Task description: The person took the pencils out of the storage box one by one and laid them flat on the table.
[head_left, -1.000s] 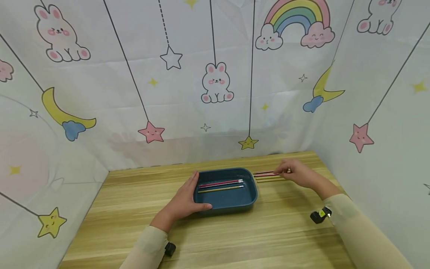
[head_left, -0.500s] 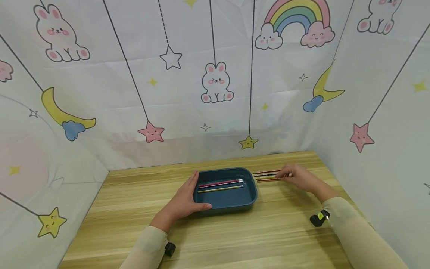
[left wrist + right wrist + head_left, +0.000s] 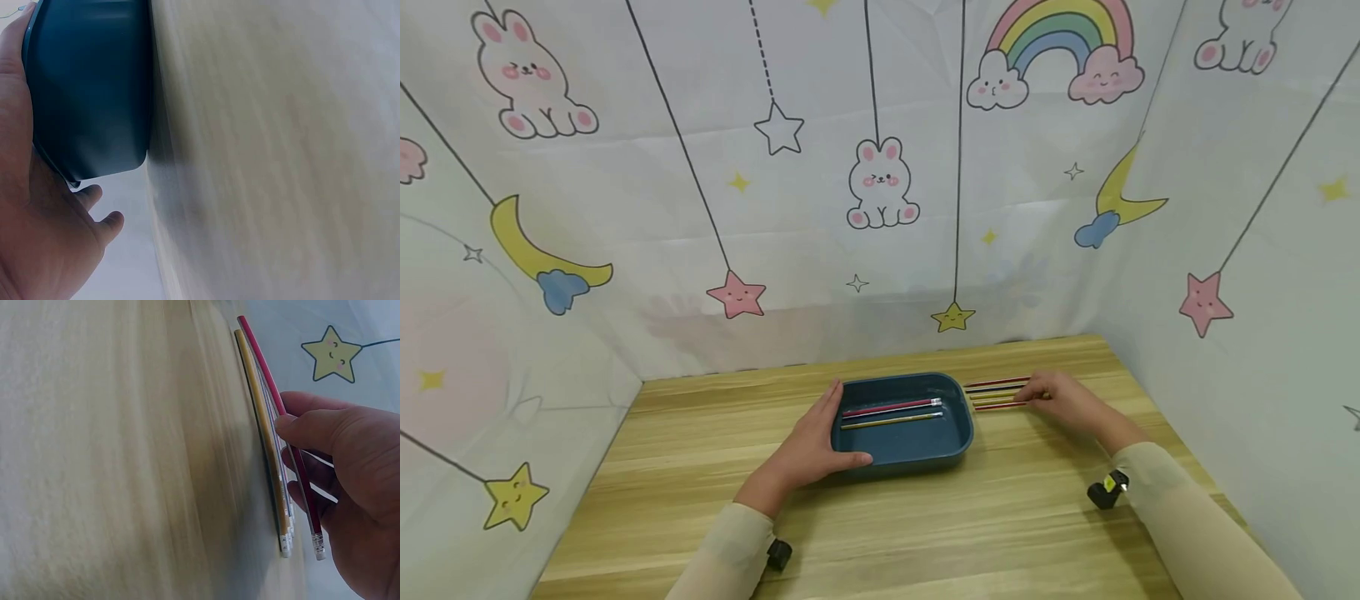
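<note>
My left hand [image 3: 808, 437] rests against the left end of a dark teal rectangular tray [image 3: 895, 458], its thumb along the front rim. The left wrist view shows the tray's outer wall [image 3: 94, 87] with two fingertips past its corner. Inside the tray lie a red pencil [image 3: 887, 409] and a yellow pencil [image 3: 891, 421], among others. On the right, my right hand [image 3: 1063, 400] pinches another red pencil [image 3: 263, 369] between thumb and fingers, its silver eraser end toward the palm side. Right beside it, a yellow pencil [image 3: 270, 444] lies in a row with several more pencils.
The row of pencils [image 3: 996, 389] lies on the wood-grain table [image 3: 925, 533], just right of the tray. A white printed cloth [image 3: 805, 217] stands behind the table and along both sides. Small black cameras [image 3: 1105, 492] sit on the wrists.
My right hand has shifted slightly toward the front, and the red pencil in it now sits apart from the row. The left hand and tray stay put.
</note>
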`<move>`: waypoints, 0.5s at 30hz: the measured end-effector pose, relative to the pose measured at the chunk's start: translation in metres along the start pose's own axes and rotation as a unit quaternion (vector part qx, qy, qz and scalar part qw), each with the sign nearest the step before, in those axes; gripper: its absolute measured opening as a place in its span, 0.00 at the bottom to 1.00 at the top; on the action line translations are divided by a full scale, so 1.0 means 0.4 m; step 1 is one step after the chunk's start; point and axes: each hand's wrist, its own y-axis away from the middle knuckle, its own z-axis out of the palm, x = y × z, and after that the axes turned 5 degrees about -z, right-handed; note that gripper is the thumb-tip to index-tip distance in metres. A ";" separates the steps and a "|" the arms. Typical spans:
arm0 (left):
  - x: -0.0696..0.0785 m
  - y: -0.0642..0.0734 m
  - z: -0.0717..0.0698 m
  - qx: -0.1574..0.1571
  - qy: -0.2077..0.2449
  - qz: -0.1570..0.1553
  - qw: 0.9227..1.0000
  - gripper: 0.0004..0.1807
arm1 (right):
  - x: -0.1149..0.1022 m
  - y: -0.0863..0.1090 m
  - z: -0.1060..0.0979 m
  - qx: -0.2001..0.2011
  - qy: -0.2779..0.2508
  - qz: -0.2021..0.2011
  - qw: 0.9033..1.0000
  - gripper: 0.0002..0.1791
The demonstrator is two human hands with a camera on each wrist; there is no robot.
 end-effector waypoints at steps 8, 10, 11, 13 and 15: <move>-0.002 -0.001 0.000 0.000 0.002 -0.002 1.000 0.76 | 0.004 -0.002 0.007 0.007 -0.005 0.002 1.000 0.12; -0.003 -0.002 0.001 0.001 0.002 0.000 1.000 0.75 | 0.005 -0.002 0.008 0.007 -0.006 0.004 1.000 0.12; -0.003 -0.003 0.001 0.002 0.002 0.000 1.000 0.75 | 0.006 -0.002 0.009 0.009 -0.004 0.005 1.000 0.12; -0.005 -0.004 0.002 0.002 0.001 0.001 1.000 0.75 | 0.009 -0.002 0.012 0.014 -0.002 0.005 1.000 0.12; -0.006 -0.004 0.003 0.001 0.001 0.002 1.000 0.76 | 0.013 -0.002 0.015 0.020 0.001 0.006 1.000 0.12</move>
